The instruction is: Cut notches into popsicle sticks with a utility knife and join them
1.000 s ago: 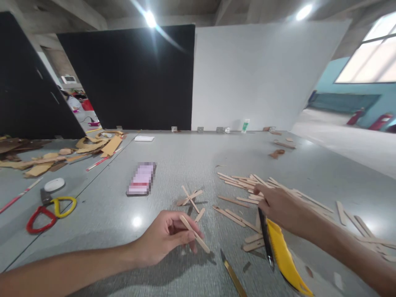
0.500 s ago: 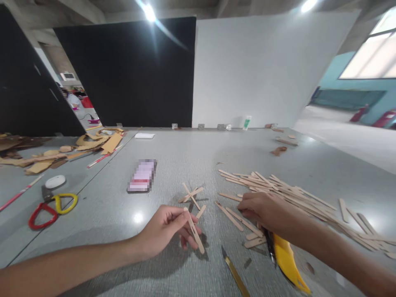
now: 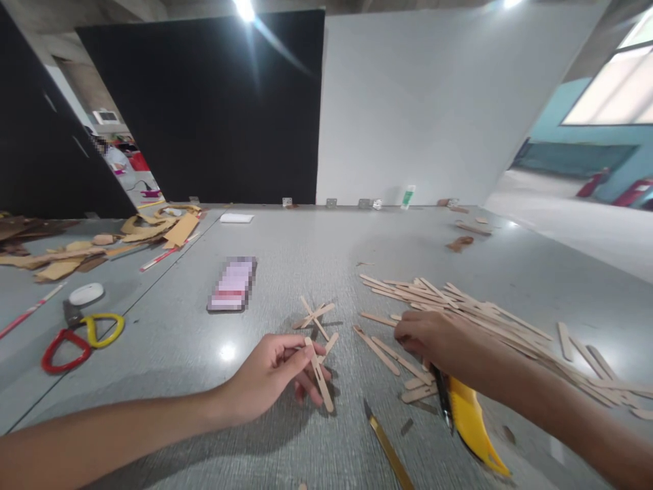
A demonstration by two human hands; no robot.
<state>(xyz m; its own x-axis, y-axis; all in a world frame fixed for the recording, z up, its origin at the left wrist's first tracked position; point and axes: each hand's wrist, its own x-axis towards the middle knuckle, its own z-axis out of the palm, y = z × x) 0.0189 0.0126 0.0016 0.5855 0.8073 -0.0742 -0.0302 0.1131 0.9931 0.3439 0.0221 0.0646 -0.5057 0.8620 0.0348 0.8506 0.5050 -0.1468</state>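
Observation:
My left hand (image 3: pixel 273 378) pinches a wooden craft stick (image 3: pixel 319 376) just above the grey table (image 3: pixel 306 252), its lower end pointing toward me. My right hand (image 3: pixel 436 344) is closed around a yellow utility knife (image 3: pixel 472 425), blade end down toward me, its fingers resting on loose sticks (image 3: pixel 390 355) at the near edge of a big pile of craft sticks (image 3: pixel 459 309). A small crossed bundle of sticks (image 3: pixel 313 318) lies just beyond my left hand.
A snapped-off knife blade strip (image 3: pixel 388 449) lies near the front edge. A phone (image 3: pixel 232 284) rests mid-table. Red and yellow scissors (image 3: pixel 81 333) and a white oval object (image 3: pixel 86 294) sit at left, with cardboard scraps (image 3: pixel 102 248) behind. A small bottle (image 3: pixel 407 197) stands by the far wall.
My right hand has come back from the stick pile toward me and left, still holding the knife. The stick in my left hand has turned more upright.

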